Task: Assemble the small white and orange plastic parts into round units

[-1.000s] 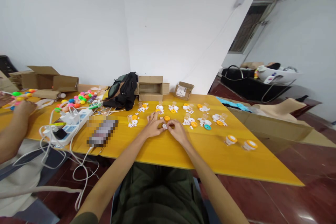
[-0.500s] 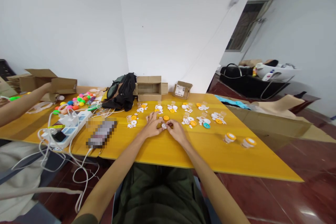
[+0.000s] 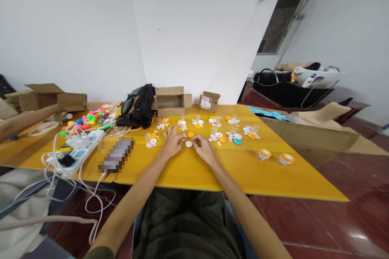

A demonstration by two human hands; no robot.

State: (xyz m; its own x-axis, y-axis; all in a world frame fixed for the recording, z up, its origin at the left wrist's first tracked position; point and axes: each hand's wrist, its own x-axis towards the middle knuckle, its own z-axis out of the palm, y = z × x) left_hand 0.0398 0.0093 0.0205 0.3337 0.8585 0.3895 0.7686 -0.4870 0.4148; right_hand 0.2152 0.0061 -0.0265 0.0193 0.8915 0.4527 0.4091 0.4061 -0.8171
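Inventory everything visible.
Flat table: 1, yellow, centre
Round plastic disc: 1, white, centre
Plastic part clusters: several, mostly white/orange, centre
Lidded plastic jars: 2, clear/orange, right
Plastic balls: many, multicoloured, left
Fabric bag: 1, black/green, back
Cardboard boxes: several, brown, back/right
Power strip with cables: 1, white, left
Pixelated device: 1, dark, left
Round basin: 1, white, right
Another person's arm: 1, bare, left
Left hand, right hand: 1 each, bare, centre

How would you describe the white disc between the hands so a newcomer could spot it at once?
On the yellow table, find the camera wearer's left hand and right hand. Between them lies a small, round white disc. Its plain white colour separates it from the orange round piece just beyond it.
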